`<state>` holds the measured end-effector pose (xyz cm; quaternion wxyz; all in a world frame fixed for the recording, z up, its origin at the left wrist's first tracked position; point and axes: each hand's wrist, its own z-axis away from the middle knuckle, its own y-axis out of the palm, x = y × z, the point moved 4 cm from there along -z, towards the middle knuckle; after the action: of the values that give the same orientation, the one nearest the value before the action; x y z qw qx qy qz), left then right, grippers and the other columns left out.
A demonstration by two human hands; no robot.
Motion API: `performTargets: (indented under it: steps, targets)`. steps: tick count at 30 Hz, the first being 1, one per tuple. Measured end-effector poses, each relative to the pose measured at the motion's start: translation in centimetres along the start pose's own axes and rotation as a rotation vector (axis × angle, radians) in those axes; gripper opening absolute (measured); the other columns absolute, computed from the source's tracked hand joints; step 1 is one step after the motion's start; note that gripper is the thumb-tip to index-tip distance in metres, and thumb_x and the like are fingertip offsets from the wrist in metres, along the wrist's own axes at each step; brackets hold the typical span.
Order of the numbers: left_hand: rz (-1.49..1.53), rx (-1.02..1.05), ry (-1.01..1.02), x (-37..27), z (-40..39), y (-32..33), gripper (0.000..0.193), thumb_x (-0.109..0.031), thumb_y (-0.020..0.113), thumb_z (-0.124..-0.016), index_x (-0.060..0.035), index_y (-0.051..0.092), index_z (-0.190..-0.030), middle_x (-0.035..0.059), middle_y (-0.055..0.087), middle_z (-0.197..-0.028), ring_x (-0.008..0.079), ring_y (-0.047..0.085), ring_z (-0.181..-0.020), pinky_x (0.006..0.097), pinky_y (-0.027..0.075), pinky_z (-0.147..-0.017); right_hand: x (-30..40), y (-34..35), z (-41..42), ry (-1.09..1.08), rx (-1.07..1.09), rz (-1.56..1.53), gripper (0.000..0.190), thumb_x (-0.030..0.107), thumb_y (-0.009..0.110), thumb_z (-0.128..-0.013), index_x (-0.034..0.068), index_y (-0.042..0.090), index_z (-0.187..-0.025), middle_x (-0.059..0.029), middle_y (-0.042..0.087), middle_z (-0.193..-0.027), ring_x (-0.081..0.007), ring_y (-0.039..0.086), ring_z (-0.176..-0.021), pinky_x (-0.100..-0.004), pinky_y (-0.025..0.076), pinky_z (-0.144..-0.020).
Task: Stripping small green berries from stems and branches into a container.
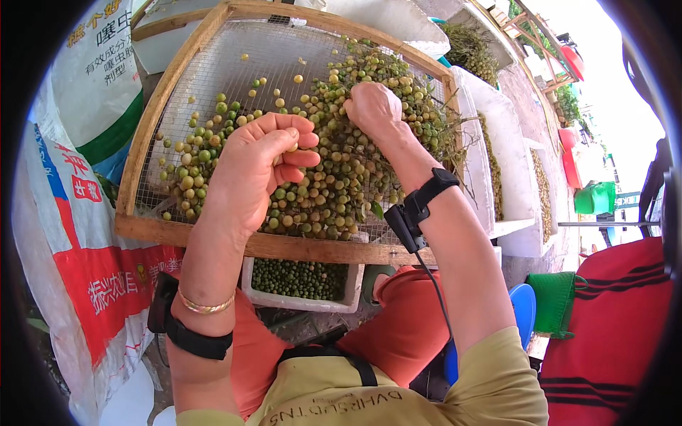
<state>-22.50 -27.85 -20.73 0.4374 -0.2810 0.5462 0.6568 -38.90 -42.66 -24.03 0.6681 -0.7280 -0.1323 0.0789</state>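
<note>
Small round green and yellow fruits (325,197) lie heaped on a wire mesh screen (213,58) with a wooden frame (319,250). Toward the right, many still sit on thin twigs (447,138). My left hand (266,154) is held over the near-left part of the heap, palm turned right, fingers curled toward the thumb. Bits of yellowish fruit show between its thumb and fingers. My right hand (375,106) is bent into the twiggy fruit farther up the screen; its fingertips are hidden, so what it grips cannot be seen.
Below the frame's near edge stands a white foam box (303,306) of darker green fruits. Printed woven sacks (117,282) crowd the left. More foam boxes (474,149) line the right, by a green basket (551,303). A cable (434,282) hangs from my right wrist strap.
</note>
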Motion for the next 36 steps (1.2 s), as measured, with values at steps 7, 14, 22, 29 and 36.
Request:
performTargets:
  steps: [7,14,22,29,36]
  targets:
    - [-0.036,-0.004,0.002,0.2,-0.2,0.2,0.015,-0.010,0.048,-0.086,-0.0042,0.059,-0.094,0.0032,0.062,-0.083,0.0098,0.061,-0.068,0.0189,0.045,-0.054,0.5,0.2,-0.8,-0.149,0.027,0.027,0.022,0.019,0.054,-0.072,-0.001,0.062,-0.071,-0.0206,0.061,-0.075,-0.0369,0.060,-0.074,-0.0433,0.049,-0.066]
    - [0.007,-0.001,0.009,-0.1,-0.2,-0.3,0.014,-0.010,0.048,-0.086,-0.0049,0.059,-0.093,0.0024,0.062,-0.083,0.0095,0.062,-0.069,0.0186,0.045,-0.054,-1.6,-0.5,-0.6,-0.158,-0.018,-0.336,0.018,0.017,0.056,-0.068,0.005,0.066,-0.076,-0.0135,0.062,-0.073,-0.0266,0.060,-0.065,-0.0349,0.048,-0.065]
    - [0.020,-0.004,0.020,-0.2,0.0,0.1,0.015,-0.011,0.049,-0.086,-0.0060,0.058,-0.097,0.0024,0.062,-0.083,0.0089,0.061,-0.068,0.0189,0.045,-0.054,-3.3,-2.1,2.0,0.186,0.170,-1.245,0.014,0.012,0.057,-0.078,0.000,0.060,-0.084,-0.0005,0.050,-0.053,-0.0055,0.043,-0.042,-0.0201,0.029,-0.036]
    - [-0.019,-0.075,0.002,0.8,-0.4,-0.4,0.020,-0.015,0.056,-0.085,-0.0042,0.057,-0.102,0.0037,0.063,-0.079,0.0101,0.061,-0.066,0.0203,0.048,-0.054,6.3,-6.3,6.7,-0.134,0.326,-1.013,0.012,0.014,0.059,-0.080,0.003,0.063,-0.083,0.0005,0.054,-0.057,-0.0037,0.049,-0.047,-0.0175,0.033,-0.037]
    - [0.095,-0.068,0.004,0.2,-0.1,-0.4,0.014,-0.013,0.054,-0.086,-0.0043,0.059,-0.095,0.0056,0.064,-0.078,0.0107,0.062,-0.064,0.0196,0.048,-0.050,-1.4,-4.5,1.5,-0.140,0.105,-0.387,0.020,0.012,0.058,-0.075,0.004,0.066,-0.092,-0.0096,0.063,-0.072,-0.0179,0.060,-0.062,-0.0302,0.048,-0.057]
